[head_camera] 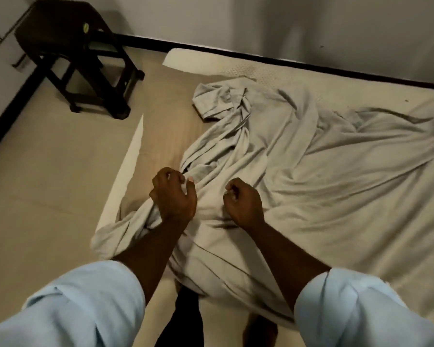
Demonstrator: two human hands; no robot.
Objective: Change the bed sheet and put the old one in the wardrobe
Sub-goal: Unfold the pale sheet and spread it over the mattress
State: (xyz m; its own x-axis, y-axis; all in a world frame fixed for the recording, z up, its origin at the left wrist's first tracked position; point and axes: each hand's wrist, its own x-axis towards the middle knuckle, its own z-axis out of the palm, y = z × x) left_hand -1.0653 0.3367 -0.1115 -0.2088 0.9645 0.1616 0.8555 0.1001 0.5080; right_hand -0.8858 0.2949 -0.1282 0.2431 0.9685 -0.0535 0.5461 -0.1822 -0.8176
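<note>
Your left hand [173,194] and right hand [241,200] were both curled tight round bunched folds of the sheet [336,156] lying crumpled across the mattress [236,68], so you likely needed to gather evenly, keeping corners off the floor [48,171].

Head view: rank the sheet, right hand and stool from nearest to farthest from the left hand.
1. Sheet: gripped by the left hand itself.
2. Right hand: just to its right, on the sheet.
3. Stool: far off, at the upper left.
</note>
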